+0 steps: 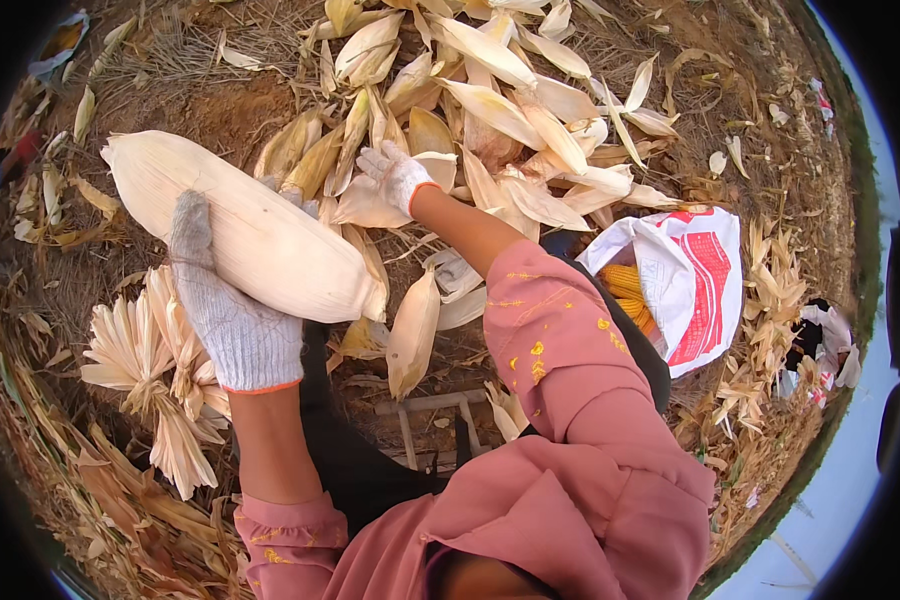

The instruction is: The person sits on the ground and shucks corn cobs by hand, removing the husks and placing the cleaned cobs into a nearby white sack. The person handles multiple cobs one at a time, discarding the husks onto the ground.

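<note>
My left hand, in a white knitted glove with an orange cuff, is closed on a large pale corn husk. The husk slants across the view, narrowing at its lower right end; whether a cob lies inside is hidden. Farther ahead and to the right, my right hand, gloved the same way, reaches to the near left side of a heap of dry husked corn. Its fingers are stretched out over the pale husks, and I see nothing gripped in them.
Fan-shaped bundles of husks lie at the left. At the right stands a white and red sack with yellow corn cobs at its mouth. A low wooden frame shows between my legs. Loose dry husks litter the soil.
</note>
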A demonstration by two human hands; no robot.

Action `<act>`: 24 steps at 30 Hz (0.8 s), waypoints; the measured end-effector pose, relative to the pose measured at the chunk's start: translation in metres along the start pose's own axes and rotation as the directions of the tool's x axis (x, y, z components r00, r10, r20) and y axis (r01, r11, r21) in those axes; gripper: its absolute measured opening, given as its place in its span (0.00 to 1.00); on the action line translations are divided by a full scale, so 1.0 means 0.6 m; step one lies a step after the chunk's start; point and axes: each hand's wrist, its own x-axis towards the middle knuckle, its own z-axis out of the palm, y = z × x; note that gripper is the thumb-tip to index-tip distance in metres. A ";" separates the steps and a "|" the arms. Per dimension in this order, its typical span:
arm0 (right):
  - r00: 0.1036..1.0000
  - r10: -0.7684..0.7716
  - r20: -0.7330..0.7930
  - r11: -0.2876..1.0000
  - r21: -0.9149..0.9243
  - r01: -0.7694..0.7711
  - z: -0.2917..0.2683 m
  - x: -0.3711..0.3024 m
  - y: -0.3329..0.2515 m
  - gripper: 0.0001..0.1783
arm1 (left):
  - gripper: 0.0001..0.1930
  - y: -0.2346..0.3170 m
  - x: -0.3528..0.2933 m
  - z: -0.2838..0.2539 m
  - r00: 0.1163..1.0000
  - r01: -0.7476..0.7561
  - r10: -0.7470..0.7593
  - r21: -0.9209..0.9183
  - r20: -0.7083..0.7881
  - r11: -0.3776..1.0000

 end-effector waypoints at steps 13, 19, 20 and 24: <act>0.819 -0.274 0.504 0.193 0.863 -0.467 0.128 -0.170 0.137 0.41 | 0.32 -0.031 0.000 0.019 0.987 0.127 -0.117 0.093 -0.106 0.988; 0.449 -0.078 0.890 0.314 0.449 -0.836 0.269 -0.316 0.192 0.21 | 0.34 -0.047 -0.002 0.023 0.975 0.202 -0.188 0.116 -0.120 0.973; 0.563 0.151 0.812 0.802 0.232 -0.550 0.326 -0.442 0.149 0.21 | 0.34 -0.052 0.004 0.039 0.969 0.243 -0.234 0.125 -0.085 0.962; 0.128 -0.265 0.956 0.659 0.277 -0.699 0.484 -0.617 0.280 0.22 | 0.35 -0.047 -0.020 0.040 0.963 0.261 -0.254 0.079 -0.095 0.962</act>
